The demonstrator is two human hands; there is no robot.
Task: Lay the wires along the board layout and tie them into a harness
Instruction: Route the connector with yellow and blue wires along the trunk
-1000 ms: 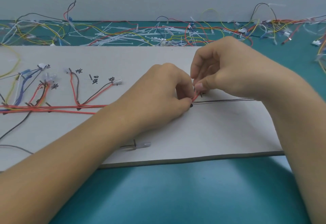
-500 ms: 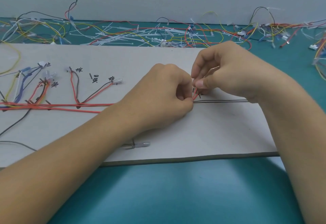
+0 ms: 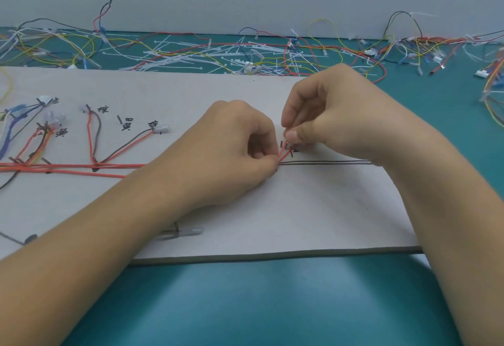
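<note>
Almost nothing has moved since a moment ago: both hands stay at the same spot in the middle of the flat grey board.

The left hand pinches the thin red wire ends down low, where they leave the long line, probably to hold the bend in place. The right hand, just to the right and a bit higher, pinches the tops of the same wires between thumb and first finger. Its other fingers are curled, and it is likely steering the wires toward the small black marks drawn there. Both arms reach in from the near side. The long red wire bundle runs in from the left and goes under the left hand. The two thin black wires run on to the right, under the right wrist. A mess of loose coloured wires and white plastic ties lies on the far side of the board.
</note>
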